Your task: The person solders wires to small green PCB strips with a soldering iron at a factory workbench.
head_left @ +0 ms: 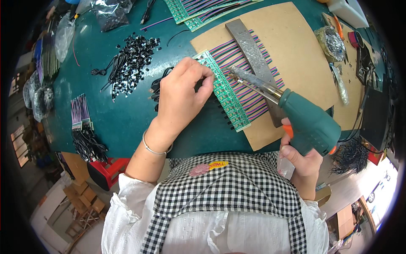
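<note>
- My left hand (pixel 182 91) is at the left edge of the green circuit board (pixel 230 95), fingers curled in and thumb drawn close to the forefinger; I can't tell from above whether anything is pinched between them.
- My right hand (pixel 302 163) is closed round the handle of a green soldering gun (pixel 311 120), with a finger near its orange trigger.
- The gun's metal nose points up and left, its tip at the right side of the board, above the wires.
- The board lies slantwise in front of me, partly over the left edge of a brown cardboard sheet (pixel 302 59).
- Pink, blue and black wires (pixel 253 103) run from the board's right side, under a grey metal bar (pixel 249 46) that lies across them.
- Left of my left hand, black cables (pixel 154 86) lie on the green table (pixel 127 131), and past them a pile of small black parts (pixel 135 59).
- Further left, a bundle of wired pieces (pixel 86 144) rests near the table's edge.
- More green boards (pixel 177 10) lie at the far side.
- A foil-wrapped lump (pixel 330 42) sits right of the cardboard.
</note>
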